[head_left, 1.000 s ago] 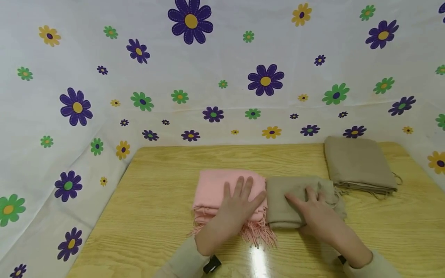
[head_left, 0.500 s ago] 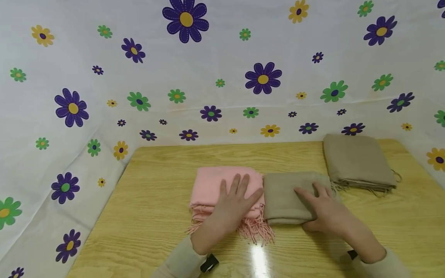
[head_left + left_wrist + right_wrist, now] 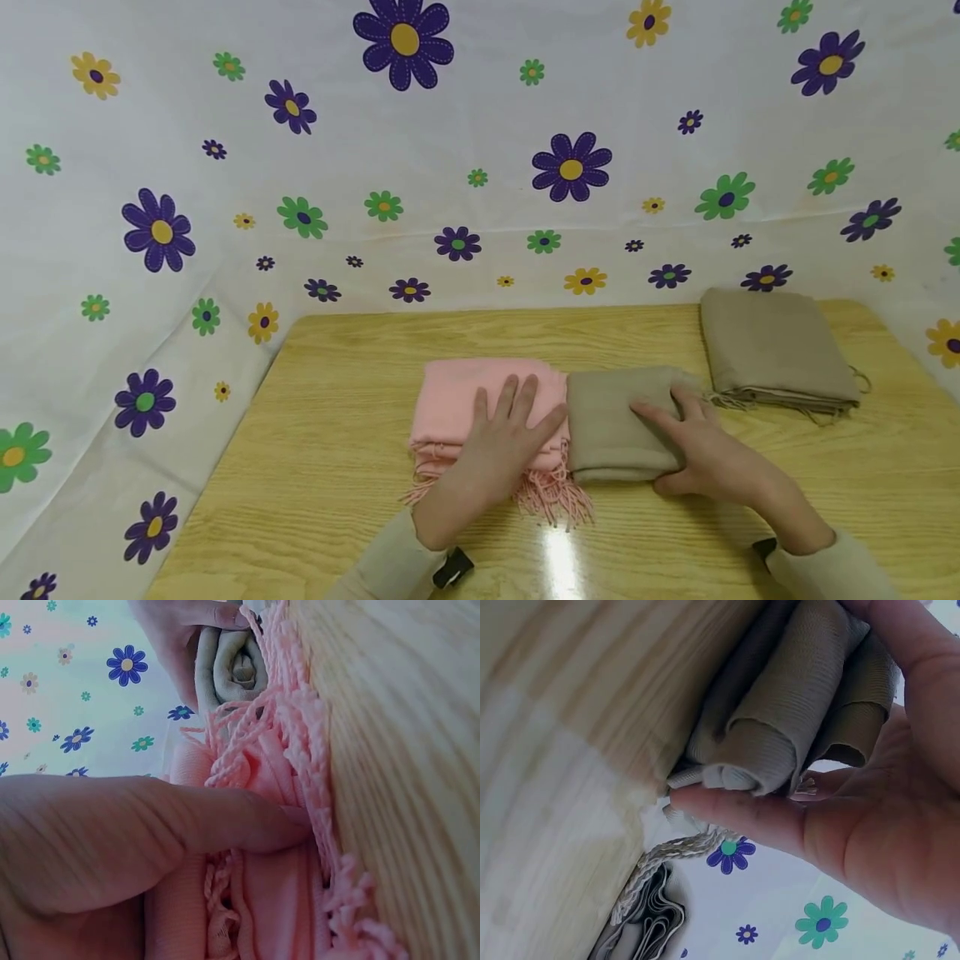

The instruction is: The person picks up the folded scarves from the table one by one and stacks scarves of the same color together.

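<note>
A folded pink scarf (image 3: 450,400) with fringe along its front lies on the table. My left hand (image 3: 495,450) rests on it with straight, spread fingers; in the left wrist view a digit (image 3: 240,817) lies across its folded layers. Touching the pink scarf's right side is a folded grey-beige scarf (image 3: 611,425). My right hand (image 3: 712,462) is at its right end, the index finger on top and the thumb near the front corner. The right wrist view shows a straight finger (image 3: 742,814) against the scarf's rolled edge. That hand's other fingers are partly hidden.
A second folded beige scarf (image 3: 772,346) lies at the back right, its fringe hanging toward the grey-beige one. Below is a wooden table (image 3: 315,467). A white cloth with printed flowers (image 3: 465,100) stands behind and at the sides.
My right hand has slid from the top of the grey-beige scarf to its right end. The bunched fabric and fringe there look flatter and tidier. My left hand has stayed on the pink scarf.
</note>
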Available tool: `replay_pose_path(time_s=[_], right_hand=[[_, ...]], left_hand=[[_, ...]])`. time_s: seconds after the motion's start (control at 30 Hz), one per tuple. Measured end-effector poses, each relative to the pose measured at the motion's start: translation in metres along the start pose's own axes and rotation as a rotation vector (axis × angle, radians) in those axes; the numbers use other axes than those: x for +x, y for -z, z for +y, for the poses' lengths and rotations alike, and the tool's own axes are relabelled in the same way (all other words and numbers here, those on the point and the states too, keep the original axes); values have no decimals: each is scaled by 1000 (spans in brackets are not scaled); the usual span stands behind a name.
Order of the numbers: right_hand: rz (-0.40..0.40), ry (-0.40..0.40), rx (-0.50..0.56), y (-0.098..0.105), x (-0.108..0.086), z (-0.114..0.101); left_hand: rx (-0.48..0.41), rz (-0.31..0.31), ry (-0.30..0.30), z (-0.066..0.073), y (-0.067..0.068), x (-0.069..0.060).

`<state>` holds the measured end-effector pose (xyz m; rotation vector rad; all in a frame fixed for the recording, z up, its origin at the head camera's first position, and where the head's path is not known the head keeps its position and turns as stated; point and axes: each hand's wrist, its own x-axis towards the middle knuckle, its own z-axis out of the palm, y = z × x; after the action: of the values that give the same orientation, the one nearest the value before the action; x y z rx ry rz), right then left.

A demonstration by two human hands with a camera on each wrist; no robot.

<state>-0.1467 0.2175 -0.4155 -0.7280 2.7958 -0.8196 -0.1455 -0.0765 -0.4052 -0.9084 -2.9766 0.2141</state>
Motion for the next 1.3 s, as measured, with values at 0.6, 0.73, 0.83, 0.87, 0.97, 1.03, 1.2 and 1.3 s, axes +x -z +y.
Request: replay_pose_path(time_s=[0.6, 0.73, 0.83, 0.87, 0.97, 1.03, 1.2, 1.3], right_hand=[[-35, 6, 3, -7, 8, -17], [-49, 3, 25, -9, 11, -20], [-58, -10, 25, -9, 11, -20], [-60, -16, 20, -9, 10, -20], [-75, -47, 7, -6, 7, -17], [-90, -79, 4, -4, 5, -15], [-117, -116, -10, -1, 2, -9], [-123, -120, -7, 0, 3, -9]], left_hand=[[-45, -46, 40, -13, 9, -10], [-55, -55, 64, -14, 11, -12], [-53, -68, 75, -13, 13, -11], [-50, -74, 77, -12, 13, -11], [-37, -85, 76, -10, 13, -11], [-19, -84, 72, -9, 13, -12], [10, -89, 66, -7, 13, -13], [8, -96, 60, -7, 13, -13]])
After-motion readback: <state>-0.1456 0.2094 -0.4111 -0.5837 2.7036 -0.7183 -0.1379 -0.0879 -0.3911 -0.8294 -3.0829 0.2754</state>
